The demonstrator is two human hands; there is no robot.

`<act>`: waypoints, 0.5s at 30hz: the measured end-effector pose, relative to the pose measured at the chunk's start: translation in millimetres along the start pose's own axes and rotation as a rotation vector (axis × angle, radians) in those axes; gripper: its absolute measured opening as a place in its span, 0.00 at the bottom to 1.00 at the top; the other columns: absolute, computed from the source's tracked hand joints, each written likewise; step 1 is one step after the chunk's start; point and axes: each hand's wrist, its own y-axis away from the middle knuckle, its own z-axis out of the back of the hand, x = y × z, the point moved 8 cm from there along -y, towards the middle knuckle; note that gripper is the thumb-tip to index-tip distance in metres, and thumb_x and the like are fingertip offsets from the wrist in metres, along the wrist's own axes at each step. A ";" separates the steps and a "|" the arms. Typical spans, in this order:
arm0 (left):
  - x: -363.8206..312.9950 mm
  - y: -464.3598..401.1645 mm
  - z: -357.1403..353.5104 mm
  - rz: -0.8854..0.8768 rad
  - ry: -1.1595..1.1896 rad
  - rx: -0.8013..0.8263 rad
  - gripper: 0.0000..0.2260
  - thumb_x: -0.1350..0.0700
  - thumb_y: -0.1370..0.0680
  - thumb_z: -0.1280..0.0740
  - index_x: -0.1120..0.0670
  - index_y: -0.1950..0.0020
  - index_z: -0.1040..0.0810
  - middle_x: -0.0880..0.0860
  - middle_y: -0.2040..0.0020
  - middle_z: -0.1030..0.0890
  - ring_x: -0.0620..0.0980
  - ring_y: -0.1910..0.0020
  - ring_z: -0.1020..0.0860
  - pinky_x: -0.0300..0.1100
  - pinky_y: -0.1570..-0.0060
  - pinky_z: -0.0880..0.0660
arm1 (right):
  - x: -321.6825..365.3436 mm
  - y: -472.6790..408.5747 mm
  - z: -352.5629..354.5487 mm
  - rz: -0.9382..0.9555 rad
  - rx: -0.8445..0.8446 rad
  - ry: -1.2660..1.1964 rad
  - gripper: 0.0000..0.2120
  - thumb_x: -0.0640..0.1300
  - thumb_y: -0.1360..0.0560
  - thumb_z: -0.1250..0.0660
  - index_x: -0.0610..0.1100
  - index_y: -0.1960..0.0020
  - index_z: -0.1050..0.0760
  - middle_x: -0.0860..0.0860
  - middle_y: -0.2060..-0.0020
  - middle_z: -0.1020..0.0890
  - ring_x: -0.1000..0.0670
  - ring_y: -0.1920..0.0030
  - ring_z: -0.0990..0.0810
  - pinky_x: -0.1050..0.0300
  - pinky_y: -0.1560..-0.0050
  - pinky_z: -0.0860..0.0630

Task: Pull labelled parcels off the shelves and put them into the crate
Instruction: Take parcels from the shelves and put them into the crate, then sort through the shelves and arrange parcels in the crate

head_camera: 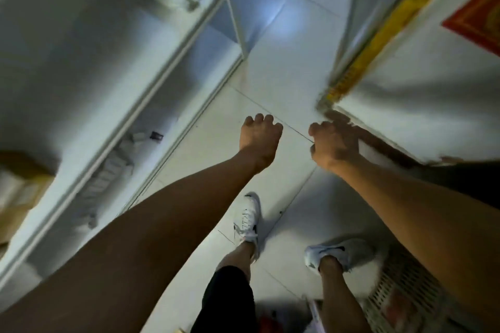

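Pale tiled floor [276, 84] runs up the centre; white shelving [151, 89] fills the left; a white wall [422, 94] stands at right.

Dim, motion-blurred view; glare patch on floor [286, 21].

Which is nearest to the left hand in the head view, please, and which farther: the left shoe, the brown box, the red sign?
From the left hand:
1. Left shoe, just below it on the floor.
2. Brown box, far left on the shelf.
3. Red sign, upper right on the wall.
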 end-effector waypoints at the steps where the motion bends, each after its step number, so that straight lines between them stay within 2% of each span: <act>1: 35.4 7.5 -4.1 0.063 0.011 -0.001 0.20 0.65 0.25 0.34 0.53 0.34 0.24 0.55 0.38 0.24 0.56 0.38 0.27 0.48 0.39 0.31 | 27.8 -12.6 10.4 0.047 -0.018 0.035 0.15 0.47 0.22 0.36 0.48 0.35 0.28 0.48 0.42 0.21 0.45 0.38 0.24 0.50 0.39 0.27; 6: 188.7 67.6 -31.1 0.368 0.119 -0.013 0.20 0.61 0.23 0.35 0.50 0.32 0.26 0.54 0.36 0.25 0.55 0.36 0.28 0.47 0.38 0.32 | 173.0 -51.0 50.6 0.322 -0.128 0.179 0.17 0.43 0.24 0.35 0.49 0.36 0.25 0.50 0.45 0.19 0.47 0.44 0.21 0.55 0.48 0.26; 12: 313.9 164.8 -76.6 0.757 0.368 -0.064 0.20 0.62 0.24 0.34 0.51 0.32 0.24 0.55 0.36 0.24 0.55 0.36 0.27 0.48 0.35 0.31 | 348.8 -58.7 55.6 0.589 -0.102 0.314 0.18 0.43 0.22 0.36 0.48 0.33 0.27 0.47 0.39 0.20 0.45 0.39 0.23 0.54 0.44 0.26; 15: 359.3 221.9 -103.5 0.982 0.597 -0.166 0.22 0.63 0.25 0.32 0.50 0.33 0.24 0.53 0.35 0.25 0.55 0.36 0.27 0.48 0.35 0.30 | 428.6 -48.1 44.6 0.698 -0.054 0.170 0.18 0.42 0.22 0.35 0.49 0.32 0.26 0.47 0.37 0.21 0.44 0.37 0.24 0.52 0.41 0.25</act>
